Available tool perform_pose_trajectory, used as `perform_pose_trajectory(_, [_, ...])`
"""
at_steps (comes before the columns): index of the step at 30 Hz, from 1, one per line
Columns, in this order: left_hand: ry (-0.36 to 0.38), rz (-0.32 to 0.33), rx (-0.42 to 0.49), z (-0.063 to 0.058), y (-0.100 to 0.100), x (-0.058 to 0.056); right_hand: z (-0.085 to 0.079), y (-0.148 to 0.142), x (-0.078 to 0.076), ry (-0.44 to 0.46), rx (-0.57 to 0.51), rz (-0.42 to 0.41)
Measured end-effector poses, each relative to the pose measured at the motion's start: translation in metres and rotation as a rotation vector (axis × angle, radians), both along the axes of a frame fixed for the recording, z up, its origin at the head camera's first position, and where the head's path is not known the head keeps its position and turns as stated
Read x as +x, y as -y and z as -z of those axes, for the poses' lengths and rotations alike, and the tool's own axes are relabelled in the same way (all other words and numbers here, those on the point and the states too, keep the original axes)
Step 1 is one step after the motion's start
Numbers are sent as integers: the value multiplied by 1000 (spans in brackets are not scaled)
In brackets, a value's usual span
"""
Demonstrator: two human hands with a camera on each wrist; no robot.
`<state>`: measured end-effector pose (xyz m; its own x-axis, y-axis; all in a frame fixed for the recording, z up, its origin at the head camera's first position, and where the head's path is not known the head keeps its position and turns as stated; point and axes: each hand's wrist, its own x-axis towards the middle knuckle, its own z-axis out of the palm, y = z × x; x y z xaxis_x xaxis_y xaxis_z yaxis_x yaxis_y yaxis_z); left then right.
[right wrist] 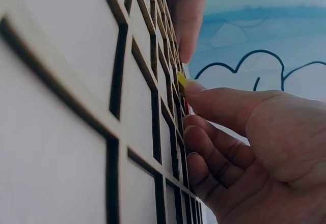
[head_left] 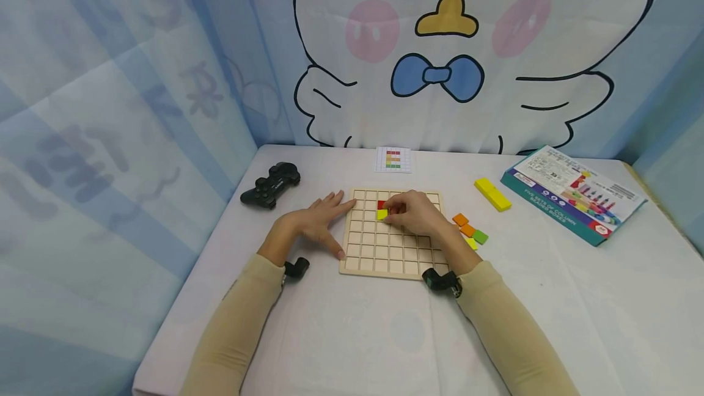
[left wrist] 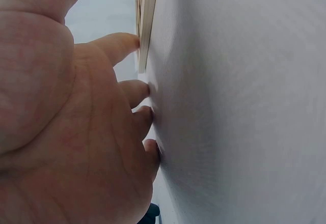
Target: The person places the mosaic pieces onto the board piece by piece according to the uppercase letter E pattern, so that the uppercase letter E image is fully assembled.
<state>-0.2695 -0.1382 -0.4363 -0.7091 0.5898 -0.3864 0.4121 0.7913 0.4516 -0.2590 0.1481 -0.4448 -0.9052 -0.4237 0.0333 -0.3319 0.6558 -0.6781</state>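
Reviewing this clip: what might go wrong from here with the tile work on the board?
The yellow tile in the right hand might catch on the raised grid lines of the wooden board and sit crooked. The red tile is right beside it, so the fingers could nudge it. The loose tiles lie close to the right forearm, which may scatter them.

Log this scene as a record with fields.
Left hand: spread, touching the left edge of a pale wooden grid board
Right hand: pinching a yellow square tile at the board
On board: red square tile, beyond the yellow one
Loose, right: two orange tiles, green tile, second yellow tile
Behind board: white card with coloured squares
Far left: black game controller
Far right: yellow oblong block, teal-and-white box
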Motion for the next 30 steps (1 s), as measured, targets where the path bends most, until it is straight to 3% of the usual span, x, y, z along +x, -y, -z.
perform_pose_trajectory(10, [3,-10,-4,-2,0,1,2,1,0,-11,-13,-9])
perform_pose_trajectory(20, [10,-17,0,-3,-1,2,-5,-1,4,26,-33,35])
perform_pose_trajectory(30, [2,-13,-9,-1,-1,0,-16,-11,11,-27,-45,47])
